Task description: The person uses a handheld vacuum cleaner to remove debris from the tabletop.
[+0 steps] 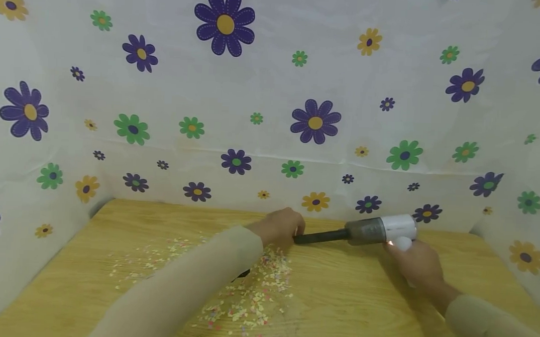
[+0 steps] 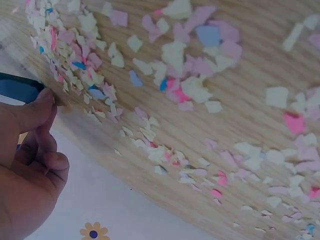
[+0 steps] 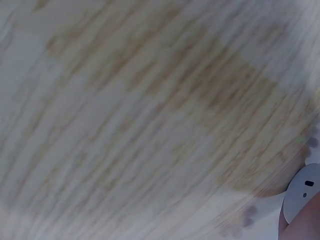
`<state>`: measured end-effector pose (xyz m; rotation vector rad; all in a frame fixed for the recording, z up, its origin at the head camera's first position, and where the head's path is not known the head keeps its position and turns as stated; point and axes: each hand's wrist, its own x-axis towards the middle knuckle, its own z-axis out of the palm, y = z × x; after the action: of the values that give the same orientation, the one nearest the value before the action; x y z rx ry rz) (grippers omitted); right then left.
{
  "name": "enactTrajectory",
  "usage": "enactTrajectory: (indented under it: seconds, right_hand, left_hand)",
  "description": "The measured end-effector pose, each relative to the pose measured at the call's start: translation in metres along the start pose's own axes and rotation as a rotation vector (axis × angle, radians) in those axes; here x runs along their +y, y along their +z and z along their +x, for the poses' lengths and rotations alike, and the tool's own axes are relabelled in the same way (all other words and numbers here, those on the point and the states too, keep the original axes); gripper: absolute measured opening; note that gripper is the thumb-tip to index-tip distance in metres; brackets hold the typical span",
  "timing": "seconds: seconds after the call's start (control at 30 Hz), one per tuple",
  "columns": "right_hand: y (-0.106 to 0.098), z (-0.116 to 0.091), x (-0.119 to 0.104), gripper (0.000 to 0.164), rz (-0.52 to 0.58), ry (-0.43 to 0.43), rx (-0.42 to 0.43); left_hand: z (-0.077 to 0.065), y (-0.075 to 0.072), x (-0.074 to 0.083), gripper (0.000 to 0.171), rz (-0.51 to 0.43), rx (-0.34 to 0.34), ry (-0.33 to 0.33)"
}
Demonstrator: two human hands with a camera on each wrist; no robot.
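Note:
My right hand grips the handle of a handheld vacuum cleaner with a white body and a smoky dust cup. From the cup a long black nozzle points left, low over the table. At the nozzle's tip is my left hand, its fingers curled and thumb pressed to the end in the left wrist view. Small paper scraps in cream, pink and blue lie scattered beside and below the left hand. The right wrist view catches only the rounded white handle end and part of that hand.
The wood-grain table carries the scraps across its left and middle part, some under the left forearm. A white flowered cloth stands as a wall along the back and both sides, close behind the hands.

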<state>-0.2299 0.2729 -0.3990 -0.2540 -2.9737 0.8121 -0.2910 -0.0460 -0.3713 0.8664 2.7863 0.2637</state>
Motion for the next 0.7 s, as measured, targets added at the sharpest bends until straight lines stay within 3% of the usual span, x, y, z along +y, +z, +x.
enactTrajectory:
  seconds: [0.37,0.53,0.7]
  right_hand:
    - [-0.0014,0.0022,-0.0037,0.060,-0.015,0.071,-0.068]
    - [-0.0005,0.0005,-0.0050,0.060,0.008,0.072,-0.068]
    - [0.0068,-0.0018,-0.0087,0.056,0.032,0.057,-0.058]
  left_hand:
    - [0.0016,-0.0010,-0.0010,0.032,0.015,-0.004,-0.009]
    - [0.0032,-0.0015,-0.0048,0.022,0.032,0.028,0.033]
    - [-0.0010,-0.0023,-0.0104,0.014,0.015,0.041,0.025]
